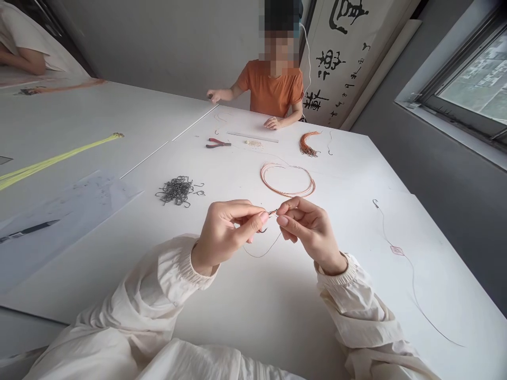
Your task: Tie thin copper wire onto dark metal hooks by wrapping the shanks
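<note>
We had the small metal fishhook pinched above the white table, with the left hand and right hand nearly closed, fingertips meeting around it, and a fine dark line trailing below. Exact contact was partly hidden by the fingers. We judged the hook light, stiff and slippery, the line soft and springy; best hold was the shank, clear of the point.

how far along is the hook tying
Done: one hook already on its line lies at right, an orange bundle of lines further off. In hand: left hand and right hand pinch a fishhook on dark line. Left: a heap of loose hooks and a coil of copper-coloured line.
</note>
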Demonstrator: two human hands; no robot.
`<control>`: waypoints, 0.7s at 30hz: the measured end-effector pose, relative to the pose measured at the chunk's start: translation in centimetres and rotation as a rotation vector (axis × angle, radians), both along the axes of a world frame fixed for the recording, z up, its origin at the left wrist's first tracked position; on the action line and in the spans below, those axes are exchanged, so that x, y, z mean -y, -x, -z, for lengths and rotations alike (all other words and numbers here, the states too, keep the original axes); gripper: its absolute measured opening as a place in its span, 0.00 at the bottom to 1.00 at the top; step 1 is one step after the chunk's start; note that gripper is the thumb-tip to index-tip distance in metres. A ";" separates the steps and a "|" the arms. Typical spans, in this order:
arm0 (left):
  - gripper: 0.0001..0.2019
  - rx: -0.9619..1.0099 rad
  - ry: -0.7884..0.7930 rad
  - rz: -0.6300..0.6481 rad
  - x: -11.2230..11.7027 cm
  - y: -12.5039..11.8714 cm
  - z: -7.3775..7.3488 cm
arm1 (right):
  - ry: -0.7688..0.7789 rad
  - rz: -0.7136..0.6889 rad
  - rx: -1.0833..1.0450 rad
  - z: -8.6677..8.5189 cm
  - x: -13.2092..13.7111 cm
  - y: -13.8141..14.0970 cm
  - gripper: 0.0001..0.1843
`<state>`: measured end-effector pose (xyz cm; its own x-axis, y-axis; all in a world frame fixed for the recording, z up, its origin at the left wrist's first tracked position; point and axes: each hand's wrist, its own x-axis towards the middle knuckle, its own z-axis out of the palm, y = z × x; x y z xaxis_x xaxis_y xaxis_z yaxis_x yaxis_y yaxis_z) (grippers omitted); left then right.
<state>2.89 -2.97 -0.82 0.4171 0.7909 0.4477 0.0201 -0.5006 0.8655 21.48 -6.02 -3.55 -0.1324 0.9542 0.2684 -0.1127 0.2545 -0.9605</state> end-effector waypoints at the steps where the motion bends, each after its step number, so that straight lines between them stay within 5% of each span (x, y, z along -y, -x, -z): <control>1: 0.08 0.001 -0.025 -0.018 -0.2 0.0 0.1 | -0.012 0.011 0.028 0.2 0.0 0.2 0.05; 6: 0.08 -0.098 -0.225 -0.118 -1.2 0.2 0.9 | -0.263 0.190 0.382 0.0 1.0 0.8 0.03; 11: 0.11 -0.243 -0.359 0.005 -1.5 0.1 1.2 | -0.394 0.240 0.599 -1.6 1.9 0.0 0.07; 15: 0.12 -0.263 -0.386 0.127 -1.0 -0.1 1.3 | -0.192 0.158 0.494 -2.3 1.2 -0.9 0.05; 21: 0.09 -0.180 -0.376 0.161 -0.6 0.0 1.3 | 0.188 -0.203 0.146 -1.2 -1.0 -2.1 0.06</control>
<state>2.90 -2.34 -2.12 0.6188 0.5055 0.6013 0.0496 -0.7891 0.6123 23.58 -5.04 -2.35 -0.3492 0.9355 0.0541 -0.0001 0.0577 -0.9983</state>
